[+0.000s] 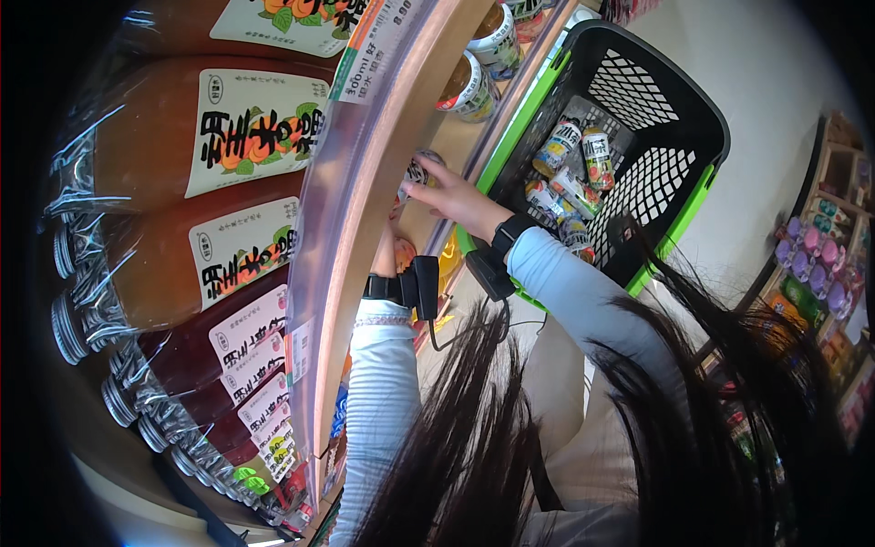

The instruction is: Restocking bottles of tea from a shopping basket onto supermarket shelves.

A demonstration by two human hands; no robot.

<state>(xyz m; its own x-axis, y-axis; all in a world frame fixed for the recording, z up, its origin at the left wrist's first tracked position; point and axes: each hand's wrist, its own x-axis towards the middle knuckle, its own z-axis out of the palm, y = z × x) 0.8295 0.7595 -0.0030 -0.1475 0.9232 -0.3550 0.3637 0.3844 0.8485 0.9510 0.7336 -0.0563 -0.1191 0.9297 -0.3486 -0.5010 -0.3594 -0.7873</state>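
1. Container (421,170), small and partly covered by my fingers, sits on the lower shelf just above the middle of the frame; I cannot tell whether it is upright or tilted
2. My right hand (453,196) appears to be grasping it, thumb and fingers curved against it, though how firmly I cannot tell
3. My left hand (386,257) reaches in just below, mostly hidden, so I cannot tell whether it is loose, clenched or holding something
4. I judge the step in hand to be handling this container within the shelf; the move calls for a sure hold and a path clear of the boards
5. In the way: the upper shelf's wooden edge (378,150), the black box (489,273) at my right wrist, and my long hair (456,428) across the lower frame
6. Near the top centre stand labelled jars (472,88); right of them, a black basket with a green rim (682,223) bears several small bottles (598,159)
7. Large bottles (137,146) fill the left of the frame, and colourful goods (807,264) line the far right
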